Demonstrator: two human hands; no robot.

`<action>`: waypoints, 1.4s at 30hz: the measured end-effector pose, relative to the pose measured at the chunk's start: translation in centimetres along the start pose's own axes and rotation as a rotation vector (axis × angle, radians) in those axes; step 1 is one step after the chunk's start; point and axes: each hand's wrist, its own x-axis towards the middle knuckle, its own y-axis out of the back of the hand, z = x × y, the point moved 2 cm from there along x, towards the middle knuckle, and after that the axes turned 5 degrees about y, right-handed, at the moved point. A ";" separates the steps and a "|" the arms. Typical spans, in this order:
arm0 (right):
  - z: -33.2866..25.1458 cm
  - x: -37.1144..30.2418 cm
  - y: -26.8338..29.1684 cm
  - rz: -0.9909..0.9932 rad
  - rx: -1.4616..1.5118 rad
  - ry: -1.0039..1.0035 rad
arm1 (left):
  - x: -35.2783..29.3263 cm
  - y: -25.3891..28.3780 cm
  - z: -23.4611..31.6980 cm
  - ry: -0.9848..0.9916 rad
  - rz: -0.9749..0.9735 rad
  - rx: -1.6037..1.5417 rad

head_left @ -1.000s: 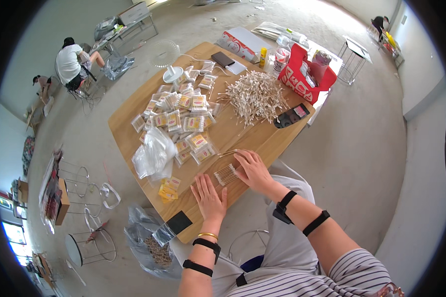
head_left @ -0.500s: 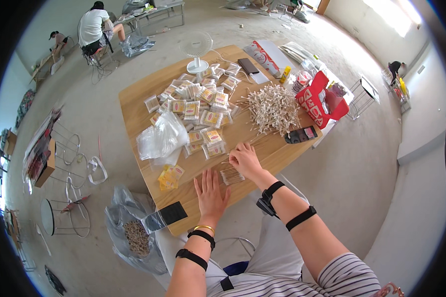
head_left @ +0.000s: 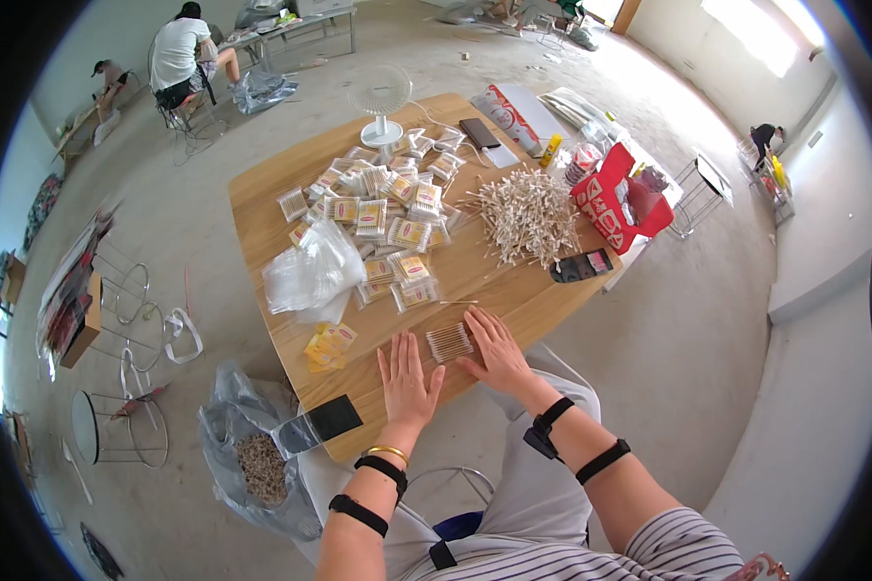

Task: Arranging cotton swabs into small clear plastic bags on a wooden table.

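A small row of cotton swabs [head_left: 449, 343] lies side by side on the wooden table [head_left: 378, 349] near its front edge. To its left, my left hand [head_left: 407, 382] rests flat with the fingers out and holds nothing. My right hand [head_left: 499, 353] is flat at the row's right end, fingers stretched forward, also holding nothing. A single swab [head_left: 458, 302] lies just beyond the row. Farther right is a big loose heap of cotton swabs [head_left: 528, 215]. Packed bags of swabs [head_left: 370, 219] are piled at the left, behind clear empty plastic bags [head_left: 312, 271] and yellow cards [head_left: 330, 346].
A white fan [head_left: 382, 131], a dark phone [head_left: 477, 133] and a yellow bottle [head_left: 550, 150] stand or lie at the back. At the right are a red box [head_left: 622, 198] and a black pouch [head_left: 581, 266]. A grey plastic sack [head_left: 233, 416] of brownish pieces sits below the table's left corner.
My right hand has gone from pinching above the row to lying flat at its right side. The left hand stays flat beside the row. The view has shifted slightly.
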 end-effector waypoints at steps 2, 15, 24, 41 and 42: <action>-0.4 -0.3 -0.3 -0.128 -0.137 0.048 | -0.1 -0.2 0.0 -0.009 -0.009 -0.026; -1.1 0.1 -3.5 -0.157 -0.189 0.094 | 1.2 -2.1 1.8 0.013 -0.030 0.265; -0.9 0.3 -2.6 -0.138 -0.205 0.086 | 0.9 -2.1 2.3 -0.091 -0.042 0.205; -1.7 0.3 -2.6 -0.128 -0.246 0.091 | 4.2 9.6 -10.7 0.450 0.201 0.234; -1.4 0.1 -2.5 -0.138 -0.258 0.085 | 4.6 9.5 -10.6 0.441 0.195 0.225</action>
